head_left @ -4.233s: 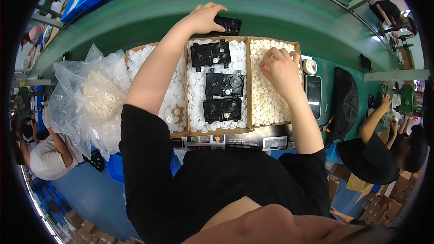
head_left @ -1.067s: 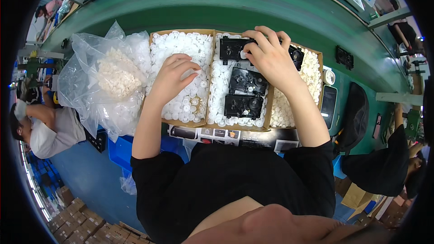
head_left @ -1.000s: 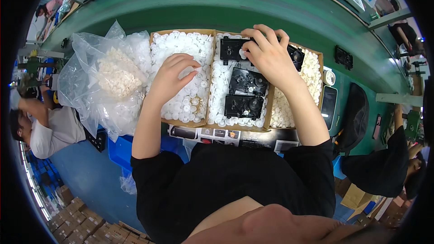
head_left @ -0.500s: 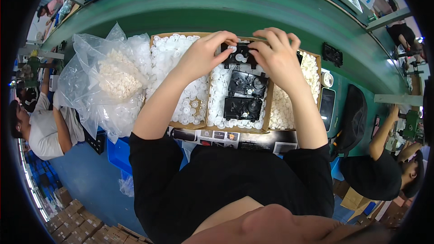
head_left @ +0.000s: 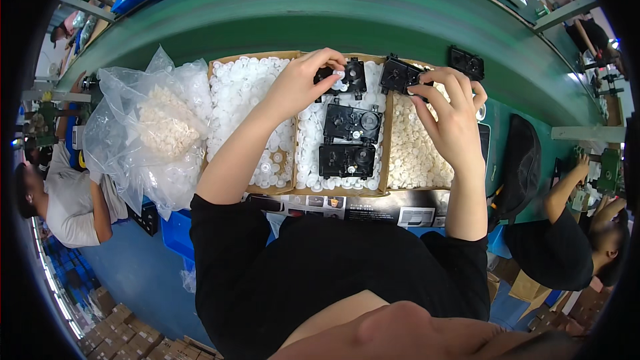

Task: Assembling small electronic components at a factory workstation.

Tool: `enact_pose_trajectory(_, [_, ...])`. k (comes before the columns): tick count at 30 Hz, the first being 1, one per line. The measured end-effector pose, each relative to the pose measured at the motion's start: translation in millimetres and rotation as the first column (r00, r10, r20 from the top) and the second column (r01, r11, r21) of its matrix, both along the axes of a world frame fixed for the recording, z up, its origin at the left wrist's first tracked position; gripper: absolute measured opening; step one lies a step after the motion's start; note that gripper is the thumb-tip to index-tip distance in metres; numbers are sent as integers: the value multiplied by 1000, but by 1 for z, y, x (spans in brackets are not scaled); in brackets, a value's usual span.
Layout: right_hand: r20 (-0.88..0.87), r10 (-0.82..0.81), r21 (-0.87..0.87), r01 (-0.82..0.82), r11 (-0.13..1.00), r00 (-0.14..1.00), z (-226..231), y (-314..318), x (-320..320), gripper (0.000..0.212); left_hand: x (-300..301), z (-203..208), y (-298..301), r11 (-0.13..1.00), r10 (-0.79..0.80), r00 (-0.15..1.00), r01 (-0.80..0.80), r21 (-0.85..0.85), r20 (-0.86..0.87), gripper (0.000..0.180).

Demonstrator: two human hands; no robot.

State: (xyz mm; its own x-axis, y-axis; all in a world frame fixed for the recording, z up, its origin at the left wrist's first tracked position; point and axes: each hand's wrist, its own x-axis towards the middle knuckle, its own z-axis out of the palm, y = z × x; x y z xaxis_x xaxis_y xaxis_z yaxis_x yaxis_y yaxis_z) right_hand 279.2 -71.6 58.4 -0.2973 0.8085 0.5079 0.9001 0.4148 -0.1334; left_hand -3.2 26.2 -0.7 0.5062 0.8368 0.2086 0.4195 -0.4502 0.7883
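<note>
- Green worktop (head_left: 320, 17), 1: spans the scene from left to right, passing beyond the boxes.
- Cardboard boxes, 3, side by side: left box (head_left: 248, 117) and middle box (head_left: 311, 140) with loose white parts, right box (head_left: 420, 140) with cream parts. Handling, as a judgement: loose parts make a shifting base, so a housing worked on top of them is best steadied at its edges and kept level.
- Clear plastic bag (head_left: 167, 123), 1: left of the left box, cream pieces visible inside.
- Black pouch (head_left: 517, 167), 1: right of the boxes, on the worktop.
- Hands, 2, well apart. Left hand (head_left: 298, 85): thumb and forefinger brought nearly together at the far housing, apparently pinching a small white piece. Right hand (head_left: 455, 119): fingers bent, thumb opposed, clamped on the right end of the slanted housing.
- Black housings, 5: far housing (head_left: 355, 83), central housing (head_left: 352, 123) and near housing (head_left: 347, 161), in a column on the middle box's parts; slanted housing (head_left: 402, 75), at the far side where middle and right boxes meet; outer housing (head_left: 467, 62), on the worktop beyond the right box.
- Small white piece (head_left: 339, 75), 1: at the left fingertips, partly hidden. Light pressure, squarely applied, would probably suit it best.
</note>
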Motion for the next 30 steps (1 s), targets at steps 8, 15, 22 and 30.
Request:
enact_pose_trajectory(8, [-7,7,-41,-8,999,1000,-6,0,-6,12,-2,-10,-4,971,46,987,-8,239,-153,53])
enact_pose_trajectory(15, [40,68,-34,-67,997,997,-29,17,-21,11,-17,3,30,962,135,966,-74,263,-219,80])
enact_pose_trajectory(22, [128,193,-77,-184,980,973,-62,51,-57,11,-16,-37,113,698,696,715,-650,300,-70,82])
enact_pose_trajectory(30, [45,264,-122,-257,959,964,-68,58,-62,7,-64,25,23,977,159,981,-173,-127,-108,32])
